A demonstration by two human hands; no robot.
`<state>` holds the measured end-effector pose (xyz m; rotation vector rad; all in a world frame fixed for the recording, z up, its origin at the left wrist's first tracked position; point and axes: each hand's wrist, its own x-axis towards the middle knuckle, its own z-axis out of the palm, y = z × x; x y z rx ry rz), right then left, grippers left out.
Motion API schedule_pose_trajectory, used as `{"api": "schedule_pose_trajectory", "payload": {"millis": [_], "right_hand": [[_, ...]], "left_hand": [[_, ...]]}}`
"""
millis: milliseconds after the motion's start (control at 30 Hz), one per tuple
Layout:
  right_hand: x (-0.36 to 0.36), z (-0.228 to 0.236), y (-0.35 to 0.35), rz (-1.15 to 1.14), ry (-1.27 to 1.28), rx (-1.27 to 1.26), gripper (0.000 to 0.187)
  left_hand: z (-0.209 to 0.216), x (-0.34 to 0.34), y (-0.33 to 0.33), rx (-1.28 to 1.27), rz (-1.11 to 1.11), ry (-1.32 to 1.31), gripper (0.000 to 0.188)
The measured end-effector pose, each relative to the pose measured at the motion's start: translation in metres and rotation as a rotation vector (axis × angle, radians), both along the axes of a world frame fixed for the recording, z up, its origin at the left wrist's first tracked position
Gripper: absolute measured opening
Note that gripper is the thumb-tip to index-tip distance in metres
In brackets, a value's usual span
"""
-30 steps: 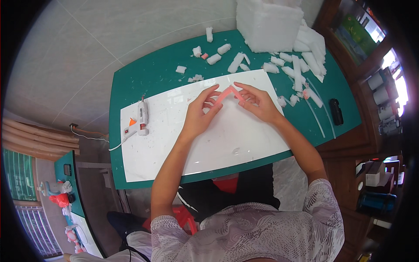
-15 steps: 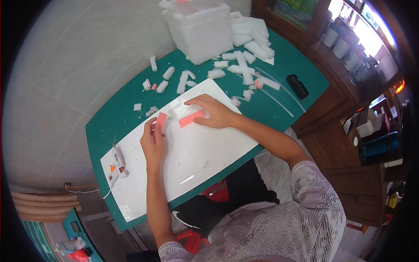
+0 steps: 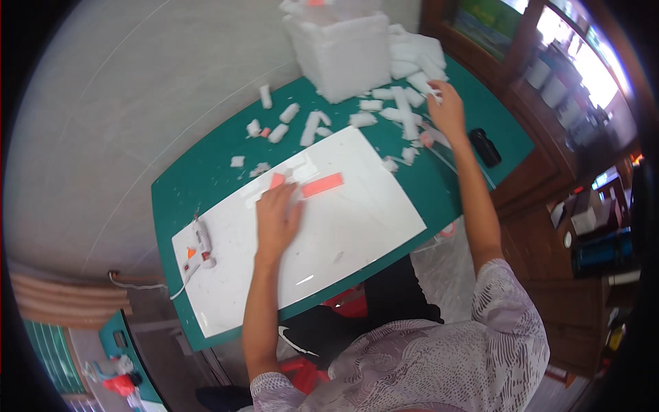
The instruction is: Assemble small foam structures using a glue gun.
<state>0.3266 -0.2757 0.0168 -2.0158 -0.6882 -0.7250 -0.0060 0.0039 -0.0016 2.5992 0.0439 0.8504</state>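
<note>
My left hand point(image 3: 276, 218) rests low on the white board point(image 3: 336, 240), its fingers bent around a small pink foam piece point(image 3: 276, 180); part of that piece is hidden. Just right of it lies a flat pink strip point(image 3: 322, 185), touched by neither hand. My right hand point(image 3: 447, 112) is stretched out to the far right, over the edge of a pile of white foam slabs point(image 3: 419, 55). Its thumb and fingers are apart, with a bit of white between them, and blur hides any firm grip. Whitish clear strips point(image 3: 298, 165) lie beyond the left hand.
A white foam box point(image 3: 343, 58) stands at the back of the green table point(image 3: 206, 165). Loose white foam pieces point(image 3: 312, 127) are scattered before it. At the left of the board lies a glue gun point(image 3: 201, 244) with a cable. A black case point(image 3: 485, 147) sits at the right edge.
My right hand has left the pink strip and swung far right to the foam slabs. The pink strip stays on the board. My left hand keeps to the small pink piece, now lower. The view has shifted.
</note>
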Motion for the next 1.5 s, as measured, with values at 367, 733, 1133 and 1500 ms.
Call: {"api": "schedule_pose_trajectory", "payload": {"millis": [367, 733, 1133, 1500], "right_hand": [[-0.058, 0.014, 0.003, 0.207, 0.111, -0.213, 0.033], [-0.049, 0.023, 0.013, 0.202, 0.086, 0.038, 0.031], [-0.035, -0.055, -0.011, 0.177, 0.073, -0.083, 0.032], [-0.023, -0.054, -0.028, 0.023, 0.401, 0.511, 0.015]], "left_hand": [[0.015, 0.006, -0.010, 0.011, -0.061, 0.114, 0.044], [0.013, -0.011, 0.020, -0.116, 0.294, -0.379, 0.010], [-0.006, -0.004, 0.020, -0.204, 0.274, -0.204, 0.009], [-0.003, -0.003, 0.017, -0.328, 0.335, -0.067, 0.013]]}}
